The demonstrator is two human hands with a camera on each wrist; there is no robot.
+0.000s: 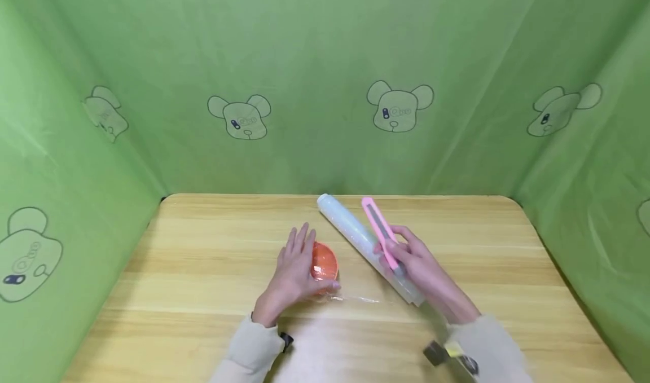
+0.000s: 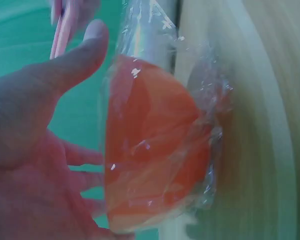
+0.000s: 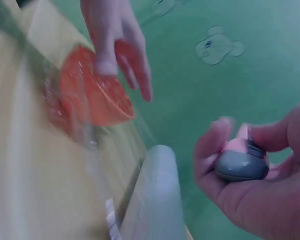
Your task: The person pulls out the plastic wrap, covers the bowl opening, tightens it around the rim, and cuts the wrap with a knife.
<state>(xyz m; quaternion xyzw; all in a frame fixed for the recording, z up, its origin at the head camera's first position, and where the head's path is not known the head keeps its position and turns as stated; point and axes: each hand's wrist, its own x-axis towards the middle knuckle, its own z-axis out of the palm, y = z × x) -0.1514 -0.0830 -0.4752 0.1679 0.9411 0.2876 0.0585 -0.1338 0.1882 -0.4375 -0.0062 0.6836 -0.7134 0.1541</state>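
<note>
An orange bowl (image 1: 325, 260) sits on the table with clear cling film (image 2: 205, 165) over it, bunched around its lower side in the left wrist view. My left hand (image 1: 294, 273) is spread at the bowl's left edge, fingers extended and thumb reaching along the near side; whether it touches the bowl is hard to tell. In my right hand (image 1: 418, 264) I grip a pink utility knife (image 1: 377, 228) with a grey end (image 3: 242, 166), pointing away and up-left. Beneath that hand lies the roll of cling film (image 1: 350, 228), slanting across the table.
The wooden table (image 1: 203, 259) is backed by a green curtain (image 1: 315, 44) printed with bear heads, which also rises on both sides. A thin strand of film (image 1: 363, 299) stretches from the bowl toward the roll's near end.
</note>
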